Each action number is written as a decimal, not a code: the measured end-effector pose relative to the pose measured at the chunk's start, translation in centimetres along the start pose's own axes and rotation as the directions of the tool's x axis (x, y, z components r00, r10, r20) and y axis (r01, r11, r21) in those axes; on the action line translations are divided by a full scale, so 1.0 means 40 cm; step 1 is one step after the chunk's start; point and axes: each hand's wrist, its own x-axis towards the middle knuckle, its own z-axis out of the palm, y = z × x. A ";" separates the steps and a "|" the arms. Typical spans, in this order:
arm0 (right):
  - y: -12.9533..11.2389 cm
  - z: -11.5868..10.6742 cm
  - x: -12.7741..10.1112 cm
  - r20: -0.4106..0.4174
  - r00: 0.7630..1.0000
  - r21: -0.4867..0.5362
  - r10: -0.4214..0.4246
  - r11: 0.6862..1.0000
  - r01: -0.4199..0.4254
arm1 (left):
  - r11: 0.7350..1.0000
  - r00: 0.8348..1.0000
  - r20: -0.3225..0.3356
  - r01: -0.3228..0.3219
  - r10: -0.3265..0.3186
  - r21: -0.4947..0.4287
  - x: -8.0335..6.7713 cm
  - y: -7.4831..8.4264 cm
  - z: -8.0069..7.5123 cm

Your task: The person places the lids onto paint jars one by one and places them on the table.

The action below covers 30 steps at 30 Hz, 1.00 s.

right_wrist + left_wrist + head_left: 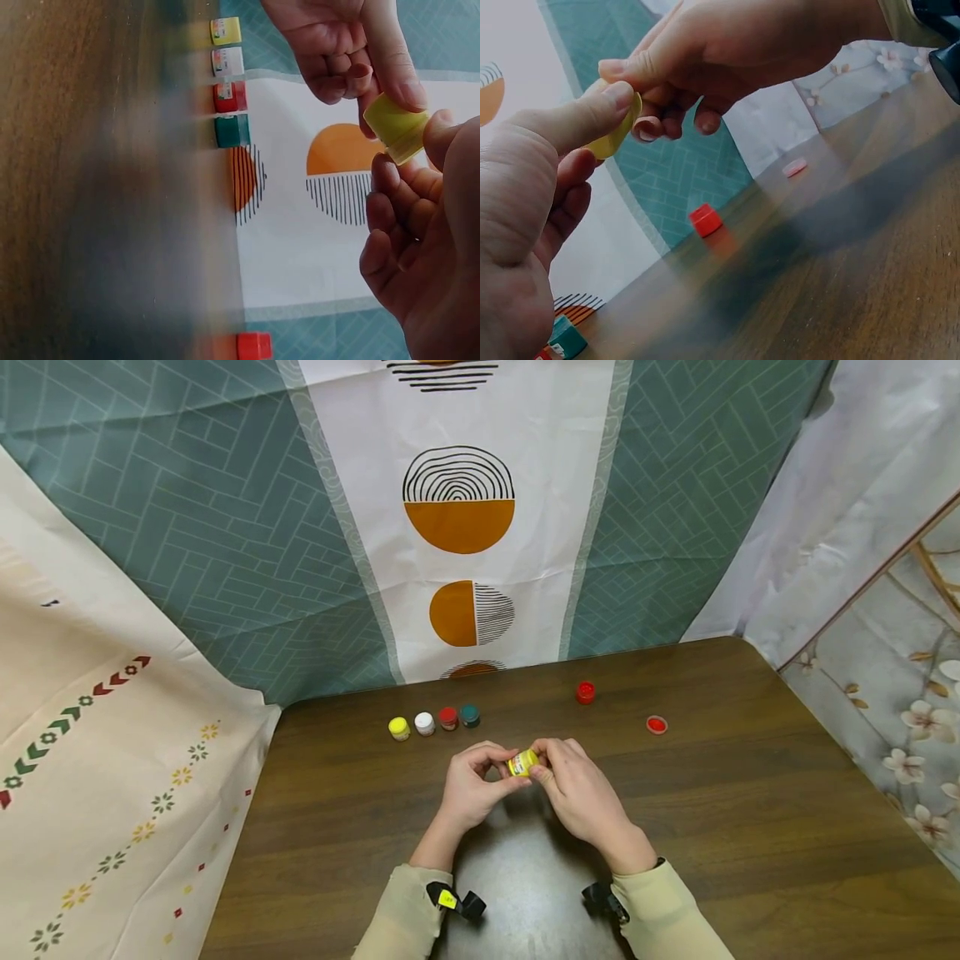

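Both hands hold one small yellow paint pot (522, 762) just above the middle of the brown table (750, 827). My left hand (491, 768) pinches it from the left with thumb and fingers. My right hand (551, 767) pinches it from the right. In the left wrist view the left thumb presses on the yellow pot (615, 131), and the right hand (727, 52) reaches in from above. The right wrist view shows the yellow pot (396, 127) between both sets of fingertips.
Behind the hands stands a row of pots: yellow (399, 727), white (424, 723), red (448, 718), teal (470, 716). A red pot (586, 692) stands apart at the back right, a red lid (657, 724) beside it. Patterned cloths hang behind the table and to its left.
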 end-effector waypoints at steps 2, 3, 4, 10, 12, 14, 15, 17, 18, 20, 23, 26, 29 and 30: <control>0.001 0.000 -0.001 -0.007 1.000 -0.017 -0.002 1.000 0.002 | 1.000 1.000 -0.005 -0.011 0.011 0.014 0.001 -0.002 0.003; 0.002 0.000 -0.002 -0.008 1.000 -0.021 -0.003 1.000 0.003 | 1.000 1.000 -0.009 -0.015 0.015 0.023 0.001 -0.003 0.004; 0.002 0.000 -0.002 -0.012 1.000 -0.026 -0.004 1.000 0.003 | 0.999 1.000 -0.013 -0.019 0.020 0.033 0.002 -0.003 0.005; 0.005 -0.002 -0.001 -0.033 0.999 -0.024 -0.015 1.000 0.014 | 0.995 1.000 -0.026 -0.005 0.008 0.103 0.006 -0.003 0.006; 0.005 -0.003 -0.001 -0.042 0.999 -0.025 -0.024 0.999 0.023 | 0.993 1.000 -0.018 0.013 -0.011 0.121 0.006 -0.003 0.005; 0.005 -0.004 0.000 -0.046 0.998 -0.026 -0.034 0.999 0.033 | 0.990 1.000 -0.002 0.027 -0.027 0.140 0.006 -0.003 0.004; 0.006 -0.005 0.000 -0.043 0.998 -0.027 -0.037 0.999 0.036 | 0.988 0.999 0.007 0.033 -0.034 0.150 0.007 -0.004 0.002; 0.006 -0.007 0.000 -0.037 0.999 -0.027 -0.038 0.999 0.037 | 0.984 0.999 0.020 0.039 -0.043 0.172 0.007 -0.005 0.000; 0.006 -0.008 -0.001 -0.034 0.999 -0.025 -0.036 0.999 0.035 | 0.982 0.999 0.026 0.040 -0.046 0.185 0.007 -0.006 -0.001; 0.008 -0.012 -0.002 -0.027 0.999 -0.020 -0.026 0.999 0.025 | 0.980 0.998 0.028 0.042 -0.048 0.194 0.006 -0.008 -0.003; 0.017 -0.021 -0.005 -0.029 1.000 -0.009 -0.007 1.000 0.007 | 0.975 0.998 0.009 0.064 -0.068 0.214 0.007 -0.006 -0.003; 0.033 -0.036 -0.009 -0.036 0.999 0.004 0.011 1.000 -0.011 | 0.969 0.996 -0.007 0.088 -0.088 0.232 0.007 -0.004 -0.005; 0.054 -0.057 -0.015 -0.051 0.998 0.010 0.029 1.000 -0.029 | 0.964 0.994 -0.013 0.104 -0.104 0.246 0.010 -0.007 -0.009; 0.062 -0.063 -0.018 -0.058 0.998 0.009 0.036 0.999 -0.036 | 0.959 0.993 -0.012 0.116 -0.117 0.258 0.013 -0.009 -0.009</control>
